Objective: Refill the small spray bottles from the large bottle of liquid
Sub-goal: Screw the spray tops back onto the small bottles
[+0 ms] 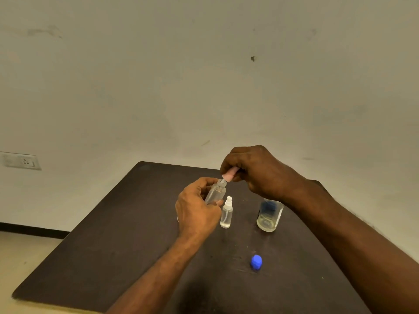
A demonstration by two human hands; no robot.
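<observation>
Holding a small clear plastic spray bottle (215, 193) tilted above the middle of the dark desk (95, 234), the left hand (196, 211) wraps its grip round the body, neck pointing up toward the far right corner. The right hand (256, 172) pinches a pale pink spray cap (229, 174) touching that open neck, its long axis nearly in line with the bottle's. A second small capped spray bottle (226, 214) stands upright just beside; the large clear bottle (269, 215) stands uncapped toward the right edge, its blue cap (256, 263) nearer the front edge.
</observation>
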